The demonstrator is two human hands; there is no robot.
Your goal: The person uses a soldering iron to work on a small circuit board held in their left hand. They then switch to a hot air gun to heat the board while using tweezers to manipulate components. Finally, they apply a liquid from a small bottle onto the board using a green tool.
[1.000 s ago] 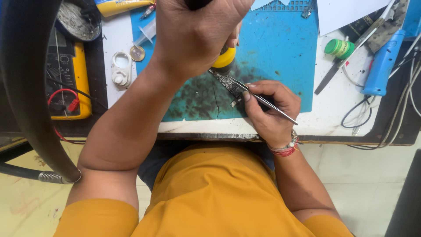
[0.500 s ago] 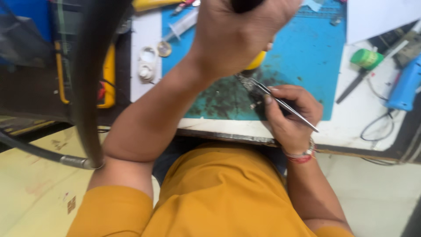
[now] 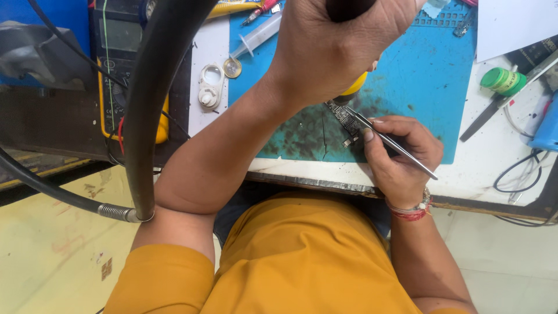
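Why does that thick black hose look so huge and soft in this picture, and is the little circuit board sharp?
Head view: the black hose hangs close to the lens, so it looms large with soft edges. The left hand is also near and cut by the top edge. The small circuit board and tweezers in the right hand are fairly sharp, evenly lit, without glare.

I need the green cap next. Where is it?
In the head view the green cap sits far right on the white table, just off the blue mat, beyond the right hand.
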